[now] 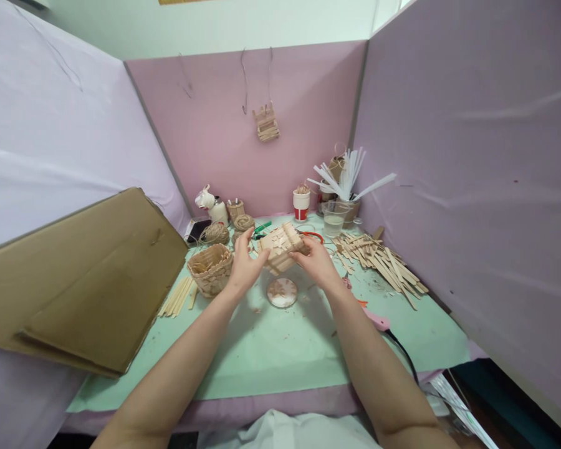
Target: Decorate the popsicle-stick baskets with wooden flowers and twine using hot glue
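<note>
A small box made of pale wooden craft sticks [283,244] is held tilted above the middle of the table. My right hand [316,260] grips its right edge, thumb at the near side. At the left end is my left hand [247,267], thumb against the corner and fingers curved round the far side, partly hidden. Below the box lies a round white dish [282,293] with brownish marks. A woven basket [211,269] with strips inside stands just left of my left hand.
Loose sticks [383,262] are piled at the right, near a pink glue gun [378,322] with a black cord. Twine balls [215,234], a paper cup [302,204] and a clear water cup [334,219] stand behind. Cardboard [84,280] leans at the left.
</note>
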`<state>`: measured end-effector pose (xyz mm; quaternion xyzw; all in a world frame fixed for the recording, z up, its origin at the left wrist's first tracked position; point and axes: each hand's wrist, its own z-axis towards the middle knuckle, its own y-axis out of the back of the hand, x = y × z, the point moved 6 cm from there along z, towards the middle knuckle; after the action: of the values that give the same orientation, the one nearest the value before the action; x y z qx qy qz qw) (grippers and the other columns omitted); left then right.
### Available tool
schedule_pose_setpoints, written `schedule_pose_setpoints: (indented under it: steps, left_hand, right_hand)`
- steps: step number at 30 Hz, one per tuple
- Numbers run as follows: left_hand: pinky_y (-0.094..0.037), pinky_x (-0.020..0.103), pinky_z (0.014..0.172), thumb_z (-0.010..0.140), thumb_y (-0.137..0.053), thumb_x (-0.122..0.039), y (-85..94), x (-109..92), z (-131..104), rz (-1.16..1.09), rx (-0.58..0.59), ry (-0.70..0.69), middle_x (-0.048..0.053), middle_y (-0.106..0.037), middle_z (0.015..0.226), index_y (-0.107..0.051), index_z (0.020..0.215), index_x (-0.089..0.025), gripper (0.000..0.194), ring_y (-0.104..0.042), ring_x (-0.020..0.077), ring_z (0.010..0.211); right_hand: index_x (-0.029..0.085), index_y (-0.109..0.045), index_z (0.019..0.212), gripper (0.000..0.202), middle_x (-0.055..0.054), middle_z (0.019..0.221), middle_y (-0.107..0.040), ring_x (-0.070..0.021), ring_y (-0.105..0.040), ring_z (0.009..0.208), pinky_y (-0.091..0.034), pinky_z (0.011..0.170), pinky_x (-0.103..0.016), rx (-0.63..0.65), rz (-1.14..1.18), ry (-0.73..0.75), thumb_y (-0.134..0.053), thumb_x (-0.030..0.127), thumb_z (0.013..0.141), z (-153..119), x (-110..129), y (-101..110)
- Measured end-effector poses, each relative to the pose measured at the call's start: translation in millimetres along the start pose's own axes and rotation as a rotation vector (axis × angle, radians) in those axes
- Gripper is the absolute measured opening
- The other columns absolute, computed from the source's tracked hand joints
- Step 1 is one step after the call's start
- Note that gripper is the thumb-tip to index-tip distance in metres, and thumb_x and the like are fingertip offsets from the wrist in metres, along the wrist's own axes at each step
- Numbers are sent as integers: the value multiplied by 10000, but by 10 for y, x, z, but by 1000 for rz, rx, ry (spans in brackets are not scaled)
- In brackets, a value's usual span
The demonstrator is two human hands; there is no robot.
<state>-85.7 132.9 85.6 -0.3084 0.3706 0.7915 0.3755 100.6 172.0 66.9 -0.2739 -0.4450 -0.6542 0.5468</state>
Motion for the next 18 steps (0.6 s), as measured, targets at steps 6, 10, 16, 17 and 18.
schedule_pose_setpoints:
  steps: [6,10,16,17,18]
  left_hand:
    - [-466,488,902,731,-672,-336,-264,162,-137,-637,201,541,156,-407,1396,-247,1401,-247,799,-492,297,1192]
    - [-519,481,826,681,-729,-307,-292,139,-209,-832,208,556,122,-404,1412,-126,1426,-324,959,-526,286,1153]
    - [-480,465,916,619,-776,-275,-304,196,-277,-848,184,477,110,-410,1408,-257,1387,-303,927,-467,293,1227]
    - [-469,470,930,608,-785,-269,-312,209,-281,-840,184,464,116,-416,1401,-249,1389,-295,948,-459,297,1236]
    - [-456,472,948,596,-793,-266,-316,221,-281,-831,181,445,121,-422,1394,-245,1390,-285,965,-450,298,1245]
  right_hand:
    - [222,-652,957,239,-78,1228,-542,-240,-481,1176,-369,1015,-425,33,-51,198,-619,200,721,-51,152,17]
    - [213,-642,956,227,-97,1267,-509,-246,-463,1200,-358,1032,-437,67,-104,267,-611,175,734,-82,177,-12]
    - [219,-613,832,63,-90,1287,-494,-250,-444,1223,-362,1029,-466,113,-129,348,-591,220,773,-111,195,-47]
    - [219,-606,825,50,-90,1284,-496,-251,-440,1229,-361,1030,-470,119,-131,359,-586,228,780,-115,198,-50]
    - [218,-601,823,44,-92,1281,-497,-251,-434,1236,-360,1031,-472,123,-135,369,-581,231,786,-119,201,-54]
